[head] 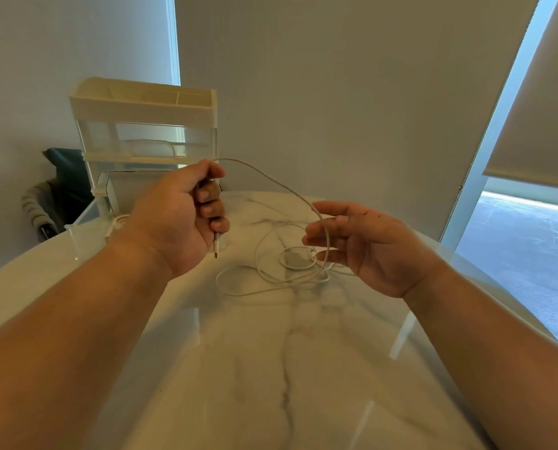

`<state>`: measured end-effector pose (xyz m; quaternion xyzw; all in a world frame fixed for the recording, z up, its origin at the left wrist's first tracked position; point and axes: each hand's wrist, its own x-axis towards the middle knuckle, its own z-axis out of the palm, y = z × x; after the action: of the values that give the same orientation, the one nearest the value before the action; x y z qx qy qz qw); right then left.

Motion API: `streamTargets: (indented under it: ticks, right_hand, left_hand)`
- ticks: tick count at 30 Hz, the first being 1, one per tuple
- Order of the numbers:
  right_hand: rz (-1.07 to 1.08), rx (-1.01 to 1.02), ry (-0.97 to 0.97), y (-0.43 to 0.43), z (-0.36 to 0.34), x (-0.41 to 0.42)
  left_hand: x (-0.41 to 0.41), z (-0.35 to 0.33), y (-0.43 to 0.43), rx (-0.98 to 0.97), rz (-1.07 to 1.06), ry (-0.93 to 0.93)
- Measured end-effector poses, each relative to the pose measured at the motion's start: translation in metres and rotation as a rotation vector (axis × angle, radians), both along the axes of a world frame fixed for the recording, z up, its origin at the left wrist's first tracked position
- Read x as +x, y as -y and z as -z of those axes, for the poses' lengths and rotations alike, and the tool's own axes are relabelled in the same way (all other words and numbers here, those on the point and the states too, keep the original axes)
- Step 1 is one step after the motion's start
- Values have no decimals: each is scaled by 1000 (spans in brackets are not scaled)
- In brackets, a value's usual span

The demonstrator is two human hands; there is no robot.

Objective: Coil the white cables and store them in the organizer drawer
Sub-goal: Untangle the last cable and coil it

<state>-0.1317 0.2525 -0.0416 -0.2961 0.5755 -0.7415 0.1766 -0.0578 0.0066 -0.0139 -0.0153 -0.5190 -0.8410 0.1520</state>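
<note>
Showing past the left edge: a dark shape [66, 173] beside the surface, too hidden to name.
Organizer [141, 108]: stands upright at the far left edge of the surface, with a cream frame, open compartments on top and clear fronts below.
Drawer [108, 193]: clear, at the organizer's foot, jutting forward toward the near edge.
Second white cable [117, 222]: bunched at the organizer's foot, just behind the left wrist. Whether it lies in the drawer or on the surface cannot be told.
Left hand [180, 216]: raised above the surface in front of the organizer, knuckles to the left.
Left grip: clamped on the cable [328, 241], fingers curled round it in a fist.
Plug [216, 248]: hangs straight down below the left fist, clear of the surface.
Cable path: rises from the top of the left fist, arches rightward through the air, crosses the right hand's fingers, then drops into loose, uncoiled loops on the middle of the surface between the two hands.
Right hand [368, 248]: held above the surface toward the right edge, palm turned left.
Right grip: apart, thumb and fingers straight and spread. The cable runs against the fingers without being pinched.
Surface [271, 368]: pale marble with grey veins and a rounded far edge.
Blind [547, 108]: hangs lowered over the window beyond the right edge.
</note>
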Motion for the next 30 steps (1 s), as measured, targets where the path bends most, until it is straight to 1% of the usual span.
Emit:
streamTargets:
  ticks: [1, 3, 4, 5, 6, 7, 8, 9, 10, 12, 14, 16, 17, 20, 22, 24, 25, 27, 28, 30]
  right_hand:
    - [96, 68, -62, -2, 0, -3]
    - [367, 255, -235, -9, 4, -12]
    - [478, 375, -326, -14, 7, -16]
    - [529, 516, -410, -20, 11, -20]
    - [502, 677, -480, -25, 14, -22]
    - [423, 840, -527, -26, 18, -22]
    - [339, 976, -551, -24, 22, -22]
    - [282, 1072, -574, -19, 27, -22]
    - [272, 1130, -604, -13, 30, -22]
    - [359, 1150, -672, 1, 30, -23]
    - [510, 1055, -678, 6, 30, -24]
    - [641, 833, -619, 3, 29, -24]
    - [661, 718, -564, 2, 28, -23]
    - [645, 400, -311, 3, 25, -21]
    - [641, 197, -56, 8, 19, -19]
    - [575, -50, 232, 9, 11, -17]
    - [544, -159, 330, 7, 9, -16]
    - [499, -305, 437, 1, 6, -19]
    - [483, -338, 466, -2, 5, -20]
    - [472, -329, 493, -4, 4, -18]
  left_hand:
    - [0, 0, -1, 11, 2, -7]
    - [1, -1, -1, 14, 0, -15]
    - [1, -1, -1, 11, -1, -16]
    - [1, -2, -1, 11, -2, -16]
    - [1, -2, 0, 14, -3, -17]
    - [2, -2, 0, 16, -3, -17]
    - [2, -1, 0, 15, -3, -17]
    - [2, -1, 0, 10, -4, -18]
    - [2, -1, -1, 4, -6, -19]
    - [2, 0, -2, -2, -12, -21]
    - [1, 1, -3, -4, -17, -24]
    - [0, 2, -2, -4, -21, -27]
    - [0, 2, -2, -5, -22, -28]
    - [-1, 2, -1, -10, -27, -35]
    - [0, 1, 0, -7, -41, -37]
    - [0, 0, 2, 3, -61, -40]
    - [0, -1, 5, 17, -76, -41]
    - [0, -3, 13, 68, -117, -43]
    - [0, -3, 17, 96, -136, -44]
    - [0, -4, 24, 130, -154, -43]
